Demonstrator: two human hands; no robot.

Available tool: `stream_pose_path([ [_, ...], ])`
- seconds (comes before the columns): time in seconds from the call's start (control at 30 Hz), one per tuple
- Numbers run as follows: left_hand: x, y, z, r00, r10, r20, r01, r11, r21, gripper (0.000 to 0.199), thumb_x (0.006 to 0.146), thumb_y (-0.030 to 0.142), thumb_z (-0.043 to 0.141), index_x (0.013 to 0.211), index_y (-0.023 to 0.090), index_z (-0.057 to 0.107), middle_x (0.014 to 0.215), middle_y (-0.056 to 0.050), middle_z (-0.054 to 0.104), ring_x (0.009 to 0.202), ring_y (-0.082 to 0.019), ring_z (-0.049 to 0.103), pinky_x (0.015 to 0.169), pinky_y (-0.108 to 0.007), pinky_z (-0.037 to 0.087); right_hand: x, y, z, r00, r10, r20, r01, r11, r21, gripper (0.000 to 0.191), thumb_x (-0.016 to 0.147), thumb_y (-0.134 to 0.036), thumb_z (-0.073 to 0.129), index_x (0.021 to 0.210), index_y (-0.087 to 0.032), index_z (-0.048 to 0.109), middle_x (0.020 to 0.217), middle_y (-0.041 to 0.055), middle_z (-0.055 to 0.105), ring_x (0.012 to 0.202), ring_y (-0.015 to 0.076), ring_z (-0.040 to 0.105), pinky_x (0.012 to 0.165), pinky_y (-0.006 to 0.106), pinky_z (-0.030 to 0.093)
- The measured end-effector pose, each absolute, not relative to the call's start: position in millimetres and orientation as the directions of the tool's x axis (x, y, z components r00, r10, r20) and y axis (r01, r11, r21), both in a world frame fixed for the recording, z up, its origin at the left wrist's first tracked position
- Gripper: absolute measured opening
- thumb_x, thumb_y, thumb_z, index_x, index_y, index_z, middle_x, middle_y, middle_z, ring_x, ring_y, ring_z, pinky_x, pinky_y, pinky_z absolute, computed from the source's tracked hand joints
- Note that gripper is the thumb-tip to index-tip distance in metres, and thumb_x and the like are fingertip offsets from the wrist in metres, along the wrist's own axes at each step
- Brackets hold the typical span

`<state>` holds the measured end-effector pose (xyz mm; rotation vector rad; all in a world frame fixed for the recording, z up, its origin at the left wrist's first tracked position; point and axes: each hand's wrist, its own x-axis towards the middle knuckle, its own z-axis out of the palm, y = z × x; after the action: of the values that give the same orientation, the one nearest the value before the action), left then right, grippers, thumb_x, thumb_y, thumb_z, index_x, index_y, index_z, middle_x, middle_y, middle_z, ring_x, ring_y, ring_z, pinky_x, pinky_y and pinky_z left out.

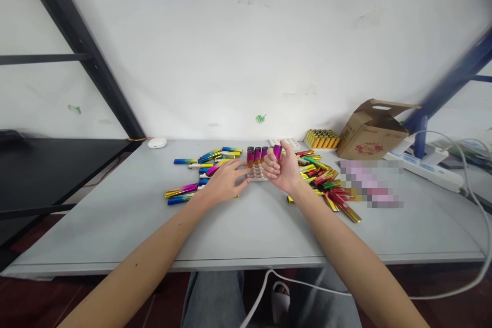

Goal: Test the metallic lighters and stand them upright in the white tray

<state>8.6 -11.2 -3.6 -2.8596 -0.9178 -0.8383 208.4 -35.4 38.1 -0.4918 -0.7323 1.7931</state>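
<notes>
Near the middle of the grey table [265,236] stands a pale tray [257,173] with round hollows, its back rows filled with upright purple lighters [257,156]. My right hand [282,168] is over the tray's right side, fingers curled round a purple lighter [277,151]. My left hand [226,180] rests at the tray's left edge, fingers spread, above loose lighters. Blue, yellow and purple lighters [181,191] lie to the left. Red, gold and green ones [346,207] are heaped on the right.
At the back right stand a tray of yellow lighters [322,139] and an open cardboard box [371,133]. A power strip [430,171] with white cables lies further right. A white case [157,142] sits back left, and another pale tray [286,144] is by the wall.
</notes>
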Motion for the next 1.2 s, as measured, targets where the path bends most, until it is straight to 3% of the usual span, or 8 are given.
stream_pose_path([
  [0.17, 8.0, -10.4, -6.8, 0.693, 0.554, 0.461, 0.546, -0.821, 0.165, 0.030, 0.093, 0.036, 0.050, 0.114, 0.028, 0.070, 0.120, -0.008, 0.064, 0.116, -0.028, 0.057, 0.099, -0.048, 0.046, 209.1, -35.1, 37.4, -0.315, 0.949, 0.016, -0.658, -0.206, -0.724, 0.050, 0.086, -0.054, 0.042, 0.051, -0.022, 0.028, 0.040, -0.0087, 0.019, 0.037, 0.0069, 0.010, 0.032, 0.018, 0.019],
  [0.4, 4.2, -6.3, -11.6, 0.697, 0.602, 0.390, 0.560, -0.796, 0.228, 0.034, 0.092, 0.043, 0.052, 0.119, 0.028, 0.069, 0.130, -0.010, 0.062, 0.127, -0.032, 0.052, 0.105, -0.055, 0.042, 213.0, -32.6, 35.2, -0.254, 0.966, 0.040, -0.670, -0.146, -0.728, 0.046, 0.085, -0.052, 0.043, 0.053, -0.022, 0.029, 0.043, -0.0088, 0.018, 0.038, 0.0075, 0.012, 0.033, 0.018, 0.020],
  [0.63, 1.2, -8.1, -9.0, 0.681, 0.622, 0.386, 0.597, -0.777, 0.199, 0.034, 0.092, 0.045, 0.051, 0.119, 0.032, 0.069, 0.136, -0.008, 0.056, 0.139, -0.035, 0.034, 0.110, -0.061, 0.033, 213.3, -30.2, 32.7, -0.207, 0.977, 0.056, -0.692, -0.105, -0.714, 0.042, 0.085, -0.047, 0.040, 0.053, -0.022, 0.029, 0.043, -0.0083, 0.018, 0.037, 0.0076, 0.012, 0.032, 0.019, 0.019],
  [0.9, 2.4, -8.6, -9.6, 0.670, 0.645, 0.369, 0.616, -0.759, 0.209, 0.037, 0.092, 0.047, 0.050, 0.121, 0.032, 0.068, 0.132, -0.010, 0.057, 0.138, -0.036, 0.036, 0.109, -0.061, 0.034, 208.7, -32.1, 34.9, -0.195, 0.981, 0.023, -0.649, -0.112, -0.752, 0.041, 0.084, -0.049, 0.040, 0.053, -0.022, 0.035, 0.042, -0.0088, 0.019, 0.036, 0.0074, 0.013, 0.032, 0.018, 0.019],
  [1.07, 1.1, -6.0, -9.9, 0.653, 0.620, 0.434, 0.587, -0.777, 0.227, 0.034, 0.091, 0.044, 0.054, 0.118, 0.030, 0.069, 0.127, -0.010, 0.060, 0.133, -0.034, 0.041, 0.107, -0.059, 0.039, 206.6, -33.3, 36.1, -0.181, 0.983, -0.025, -0.612, -0.133, -0.780, 0.042, 0.084, -0.051, 0.039, 0.053, -0.023, 0.032, 0.041, -0.0091, 0.019, 0.036, 0.0075, 0.011, 0.032, 0.018, 0.017],
  [1.2, 0.3, -2.1, -9.8, 0.618, 0.601, 0.507, 0.609, -0.774, 0.175, 0.031, 0.091, 0.040, 0.053, 0.109, 0.025, 0.072, 0.121, -0.011, 0.062, 0.131, -0.032, 0.043, 0.107, -0.055, 0.040, 207.3, -33.5, 36.6, -0.196, 0.981, -0.008, -0.609, -0.128, -0.783, 0.041, 0.085, -0.048, 0.038, 0.053, -0.023, 0.030, 0.042, -0.0087, 0.020, 0.037, 0.0074, 0.011, 0.033, 0.018, 0.018],
])
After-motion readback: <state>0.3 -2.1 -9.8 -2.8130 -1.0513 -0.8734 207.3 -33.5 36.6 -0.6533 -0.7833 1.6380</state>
